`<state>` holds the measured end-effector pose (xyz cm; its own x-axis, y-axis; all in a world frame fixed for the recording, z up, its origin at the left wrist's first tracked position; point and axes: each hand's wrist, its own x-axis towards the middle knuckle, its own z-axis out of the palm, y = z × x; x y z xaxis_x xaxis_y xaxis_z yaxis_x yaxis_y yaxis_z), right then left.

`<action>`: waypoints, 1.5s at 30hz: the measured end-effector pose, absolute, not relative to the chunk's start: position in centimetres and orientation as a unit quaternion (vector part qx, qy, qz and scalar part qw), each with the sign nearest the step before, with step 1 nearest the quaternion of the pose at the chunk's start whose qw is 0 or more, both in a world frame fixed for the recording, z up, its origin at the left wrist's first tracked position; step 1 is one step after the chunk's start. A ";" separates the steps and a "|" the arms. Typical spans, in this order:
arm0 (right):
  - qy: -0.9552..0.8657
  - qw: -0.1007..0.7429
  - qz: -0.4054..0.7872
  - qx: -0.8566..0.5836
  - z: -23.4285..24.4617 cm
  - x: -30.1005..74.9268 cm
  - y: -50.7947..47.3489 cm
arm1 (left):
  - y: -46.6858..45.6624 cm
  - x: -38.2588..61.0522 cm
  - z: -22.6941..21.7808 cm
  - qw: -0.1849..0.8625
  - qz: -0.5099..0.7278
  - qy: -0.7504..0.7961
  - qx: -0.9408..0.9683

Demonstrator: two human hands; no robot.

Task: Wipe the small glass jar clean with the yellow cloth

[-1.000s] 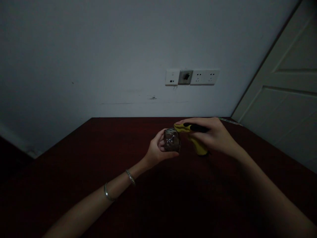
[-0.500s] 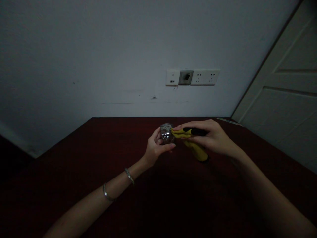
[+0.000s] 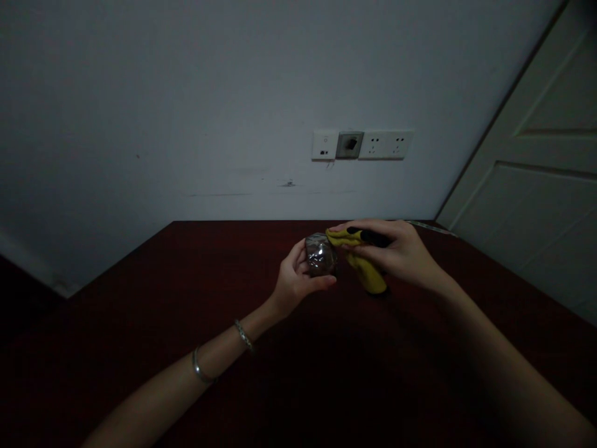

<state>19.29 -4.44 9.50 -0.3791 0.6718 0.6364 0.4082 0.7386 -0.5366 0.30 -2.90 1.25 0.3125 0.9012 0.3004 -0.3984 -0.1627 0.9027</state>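
Note:
My left hand [image 3: 295,280] is closed around a small, shiny, faceted object [image 3: 321,255], dark and glass-like; the dim light hides its exact kind. The thumb lies along its lower edge and the fingers are behind its left side. In my right hand [image 3: 401,252] is a folded yellow cloth [image 3: 368,274] with black edging, pinched between thumb and fingers. One end of the cloth meets the upper right edge of the shiny object, while the other end hangs below the hand. Both hands are above the dark red table.
The dark red tabletop [image 3: 224,267] runs back to a pale wall [image 3: 224,106]. Sockets and switches [image 3: 361,145] sit on that wall. A panelled door [image 3: 536,168] stands at the right, and a thin strip [image 3: 431,228] lies along the table's back right edge.
The shiny object has turned and shifted slightly right in my left hand, showing more of its face. My right hand has moved the cloth slightly up, to the object's upper edge.

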 end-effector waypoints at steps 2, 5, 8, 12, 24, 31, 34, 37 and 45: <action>-0.820 0.443 0.153 -0.327 9.6 19.4 -4.4 | -2.8 0.3 1.2 0.598 0.546 0.234 0.538; -0.830 0.432 0.152 -0.318 9.5 19.5 -4.4 | -2.6 0.3 1.1 0.591 0.553 0.234 0.538; -0.836 0.422 0.162 -0.311 9.5 19.5 -4.6 | -2.5 0.2 1.2 0.588 0.558 0.231 0.538; -0.844 0.391 0.176 -0.322 10.0 19.7 -4.9 | -2.3 0.0 1.3 0.590 0.555 0.237 0.536; -0.845 0.424 0.098 -0.311 9.4 19.6 -4.6 | -2.8 0.3 1.4 0.612 0.521 0.240 0.544; -0.868 0.384 0.127 -0.289 10.1 19.0 -5.2 | -2.2 0.2 1.1 0.599 0.535 0.239 0.545; -0.876 0.362 0.141 -0.285 10.3 18.9 -5.5 | -2.0 0.0 1.0 0.595 0.533 0.251 0.546; -0.867 0.378 0.126 -0.300 10.3 19.0 -5.5 | -2.0 -0.1 1.0 0.589 0.535 0.255 0.549; -0.864 0.401 0.060 -0.297 9.3 18.8 -4.7 | -2.0 0.5 0.9 0.583 0.528 0.255 0.562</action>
<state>18.81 -4.68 9.32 -0.5018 0.5621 0.6575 0.4662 0.8160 -0.3417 0.47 -1.97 0.88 0.3118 0.9024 0.2974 -0.3298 -0.1908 0.9246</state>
